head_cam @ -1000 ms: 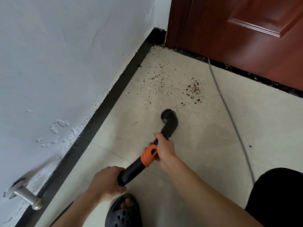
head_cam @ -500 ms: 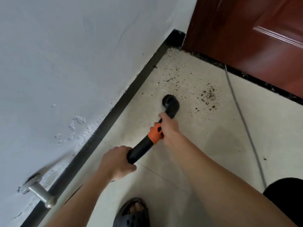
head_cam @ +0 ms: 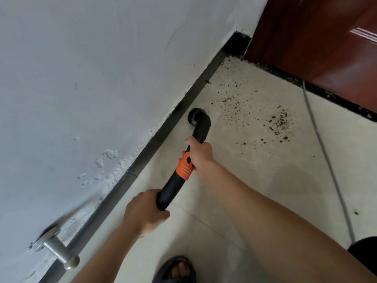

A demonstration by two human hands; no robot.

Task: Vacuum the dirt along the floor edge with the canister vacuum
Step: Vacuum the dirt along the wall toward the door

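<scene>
Gripping the near end of the black vacuum wand (head_cam: pixel 171 193), the left grip (head_cam: pixel 144 211) is clenched round the tube with the thumb on the side facing the camera. Right grip (head_cam: pixel 201 155) grasps the same wand further along, just past the ribbed orange collar (head_cam: pixel 184 168), fingers curled round the tube. The wand runs up and away from the person, tilted slightly right.

At its far end the tube bends in an elbow to a round brush nozzle (head_cam: pixel 199 121). The nozzle sits on the beige tile floor (head_cam: pixel 265 180), just beside the black baseboard (head_cam: pixel 163 129); whether it touches the baseboard cannot be told.

Dirt (head_cam: pixel 230 101): dark brown specks scattered beyond and right of the nozzle, reaching toward the corner, with a denser dirt patch (head_cam: pixel 280 121) well right of the nozzle. One stray speck lies far right on the floor.

Surroundings: white wall (head_cam: pixel 102 78) with flaking, bubbled paint low down. Metal door stopper (head_cam: pixel 59 252) projects from the wall at lower left. Red-brown wooden door (head_cam: pixel 316 48) at upper right above a black threshold strip (head_cam: pixel 336 97). Grey cord (head_cam: pixel 326 152) runs across the floor from the door to a dark shape (head_cam: pixel 365 254) at the right edge, too cropped to identify. A foot in a black sandal (head_cam: pixel 176 270) shows at the bottom edge.
</scene>
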